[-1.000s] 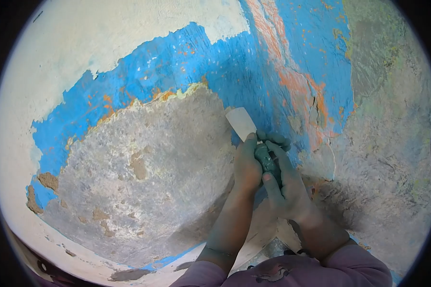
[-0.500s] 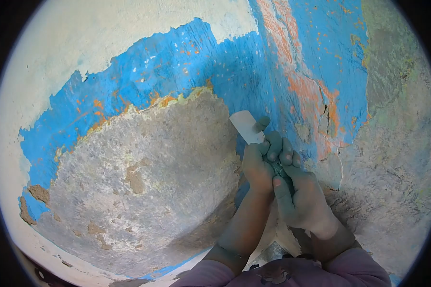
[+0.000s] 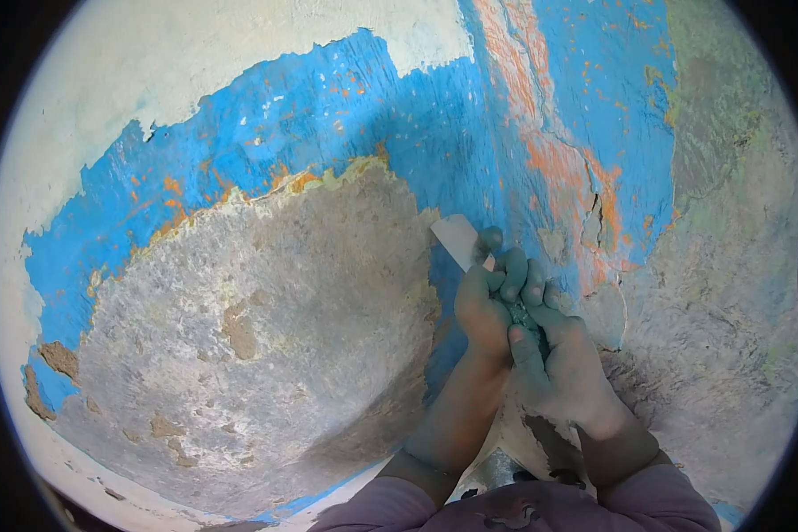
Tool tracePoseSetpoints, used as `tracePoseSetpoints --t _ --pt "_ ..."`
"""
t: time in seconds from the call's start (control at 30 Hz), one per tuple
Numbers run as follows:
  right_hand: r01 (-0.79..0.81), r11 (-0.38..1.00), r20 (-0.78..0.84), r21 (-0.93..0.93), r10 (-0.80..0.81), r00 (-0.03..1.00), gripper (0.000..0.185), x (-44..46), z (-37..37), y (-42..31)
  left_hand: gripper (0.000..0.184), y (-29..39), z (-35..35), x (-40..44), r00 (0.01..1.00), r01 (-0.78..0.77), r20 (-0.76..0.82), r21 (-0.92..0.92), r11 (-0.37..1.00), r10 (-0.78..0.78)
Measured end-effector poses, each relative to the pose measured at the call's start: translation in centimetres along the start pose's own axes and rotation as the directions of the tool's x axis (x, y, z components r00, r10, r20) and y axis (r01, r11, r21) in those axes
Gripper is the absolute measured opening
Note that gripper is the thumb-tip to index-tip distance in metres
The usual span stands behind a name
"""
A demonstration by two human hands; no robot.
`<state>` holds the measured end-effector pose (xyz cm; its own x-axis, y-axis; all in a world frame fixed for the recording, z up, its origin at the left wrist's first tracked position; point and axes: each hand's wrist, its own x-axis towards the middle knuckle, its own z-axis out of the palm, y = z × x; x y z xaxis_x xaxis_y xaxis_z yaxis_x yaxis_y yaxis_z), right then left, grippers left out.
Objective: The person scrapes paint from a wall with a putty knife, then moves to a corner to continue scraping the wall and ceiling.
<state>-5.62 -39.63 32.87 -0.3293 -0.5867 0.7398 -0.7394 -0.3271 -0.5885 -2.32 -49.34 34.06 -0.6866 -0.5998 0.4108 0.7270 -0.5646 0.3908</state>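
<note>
A scraper [image 3: 457,239] with a flat, pale, squarish blade points up and left against the blue paint, close to the border of the bare grey patch. My left hand [image 3: 481,310] is closed round it just below the blade, one fingertip showing beside the metal. Lower and to the right, my right hand [image 3: 566,359] wraps the handle end, its thumb pressed along it. Both hands touch each other and are coated in bluish-green dust. Most of the handle is hidden in the fingers. Whether the blade's edge touches the wall I cannot tell.
Around the hands is a wall with flaking blue paint [image 3: 266,120], off-white paint [image 3: 195,53] above it and a rough grey patch [image 3: 266,310] at left. Orange streaks and a crack [image 3: 597,208] run down the right side. Rough plaster [image 3: 727,337] lies further right.
The blade has dropped slightly and tilted a little, with both hands still closed on the scraper. The wall sits slightly further left in my view.
</note>
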Motion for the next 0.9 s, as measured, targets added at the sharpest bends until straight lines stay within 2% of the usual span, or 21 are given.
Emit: tracePoseSetpoints --t 0.07,0.13,0.2,0.3,0.33,0.4,0.5,0.57,0.7,0.77,0.8,0.87,0.9 --pt "-0.211 0.977 0.08 0.023 0.208 0.975 0.016 0.0 -0.8 -0.6 0.028 -0.4 0.2 0.2 1.0 -0.018 0.006 -0.009 1.0 0.018" --pt "-0.177 0.984 0.092 0.019 0.174 0.98 0.016 -0.5 -0.6 0.5 0.028 -0.7 -0.5 0.1 0.999 -0.037 0.011 -0.014 0.999 0.037" --pt "-0.133 0.991 0.09 0.014 0.131 0.987 0.016 -0.9 0.0 1.4 0.027 -0.5 -1.9 0.1 0.995 -0.007 0.103 0.018 1.0 0.005" --pt "-0.1 0.995 0.034 0.001 0.1 0.994 0.015 -0.5 0.9 0.8 0.025 0.5 -1.4 0.3 0.99 0.018 0.141 -0.018 1.0 -0.015" --pt "-0.107 0.994 0.035 0.005 0.107 0.994 0.015 -0.1 0.4 -0.1 0.025 0.6 -0.9 0.4 0.99 0.015 0.141 -0.012 1.0 -0.013" --pt "-0.122 0.992 0.047 0.014 0.121 0.992 0.015 0.0 0.2 -0.3 0.023 0.5 -0.1 0.4 0.999 -0.008 0.039 0.012 1.0 0.007" --pt "-0.122 0.991 0.095 0.05 0.117 0.989 0.017 -0.5 0.5 1.2 0.021 -0.4 -1.9 -0.2 0.996 -0.015 0.092 -0.035 0.999 0.018" --pt "0.012 0.999 0.019 0.042 -0.013 1.0 0.019 -0.7 1.1 1.6 0.02 0.2 -1.7 0.2 0.994 -0.013 0.106 -0.041 0.999 0.018" --pt "-0.102 0.993 0.042 0.058 0.1 0.994 0.02 1.0 0.6 -0.7 0.02 1.8 1.2 1.2 0.997 -0.001 0.078 -0.019 1.0 0.002" --pt "-0.134 0.989 0.091 0.068 0.127 0.988 0.021 0.6 0.0 -0.5 0.02 0.8 -0.6 0.2 0.998 0.014 0.061 -0.032 0.999 -0.012" --pt "-0.123 0.99 0.092 0.063 0.117 0.989 0.021 0.3 0.2 0.1 0.02 0.4 -1.2 0.0 0.998 0.034 0.049 -0.05 0.998 -0.031" --pt "0.129 0.991 -0.01 -0.034 -0.129 0.992 0.021 -0.2 1.2 1.5 0.02 0.7 -1.2 0.6 0.997 0.025 0.073 -0.051 0.998 -0.021" --pt "0.128 0.991 -0.014 -0.035 -0.129 0.992 0.021 0.3 1.1 0.9 0.02 0.9 -1.2 0.6 0.997 0.023 0.075 -0.051 0.998 -0.019"
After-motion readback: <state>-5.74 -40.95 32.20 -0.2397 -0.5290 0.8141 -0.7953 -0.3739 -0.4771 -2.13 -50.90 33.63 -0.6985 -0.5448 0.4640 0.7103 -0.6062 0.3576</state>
